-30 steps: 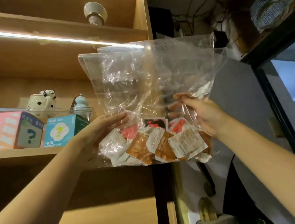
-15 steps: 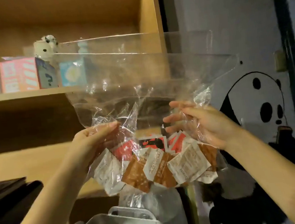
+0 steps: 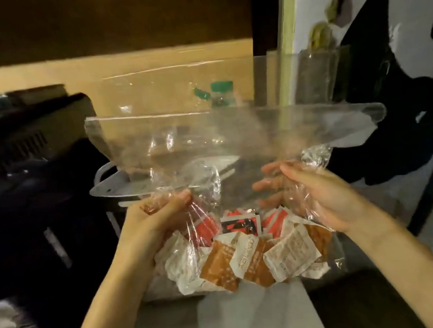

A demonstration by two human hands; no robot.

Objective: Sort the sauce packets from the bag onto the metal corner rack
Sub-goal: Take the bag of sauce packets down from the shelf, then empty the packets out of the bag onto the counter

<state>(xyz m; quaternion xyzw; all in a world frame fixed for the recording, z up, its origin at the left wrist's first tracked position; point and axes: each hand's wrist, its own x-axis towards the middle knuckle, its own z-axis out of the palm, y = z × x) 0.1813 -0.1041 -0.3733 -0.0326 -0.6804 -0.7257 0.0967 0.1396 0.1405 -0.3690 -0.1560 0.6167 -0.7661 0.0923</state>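
A clear plastic bag [image 3: 233, 135] hangs in front of me with its mouth up. Several sauce packets [image 3: 247, 254], white, brown and red, lie heaped in its bottom. My left hand [image 3: 159, 219] pinches the bag's left side just above the packets. My right hand [image 3: 318, 195] grips the crumpled plastic on the right side. Behind the bag, a pale metal rack shelf [image 3: 110, 188] shows through and beside the plastic, at the level of my left hand.
A black appliance [image 3: 29, 163] fills the left side. A green-capped bottle [image 3: 222, 94] stands behind the bag against a wooden back panel. A panda picture [image 3: 398, 67] covers the wall at right. A grey surface [image 3: 241, 320] lies below the bag.
The view has dropped from the upper wooden shelves to counter level. Both hands have carried the bag downward, keeping the same grip. The metal rack and the green-capped bottle have come into view.
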